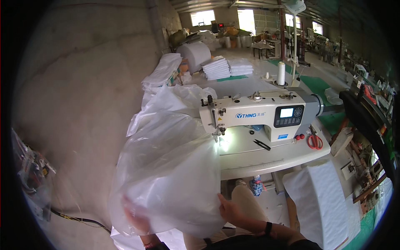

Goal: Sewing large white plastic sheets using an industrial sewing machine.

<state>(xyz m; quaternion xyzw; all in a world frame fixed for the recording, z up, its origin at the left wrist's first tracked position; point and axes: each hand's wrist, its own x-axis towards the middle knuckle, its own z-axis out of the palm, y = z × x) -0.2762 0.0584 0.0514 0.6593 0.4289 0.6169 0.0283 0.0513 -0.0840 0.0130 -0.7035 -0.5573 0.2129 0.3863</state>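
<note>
A large translucent white plastic sheet [175,175] hangs over the left end of the sewing table, its upper part by the needle area of a white sewing machine [250,109]. My right hand [230,209] is closed at the sheet's right edge, the fingertips pinching it below the table's front edge. At the lower left my left hand [136,216] shows blurred through or against the film, so its fingers are hard to read. The machine's lamp lights the spot by the needle.
Black thread snips [262,144] and red-handled scissors [315,141] lie on the sewing table [271,161]. A thread cone [281,74] stands behind the machine. White sheeting [318,200] hangs at the right. Folded white stacks [216,68] and a big roll [194,56] sit farther back.
</note>
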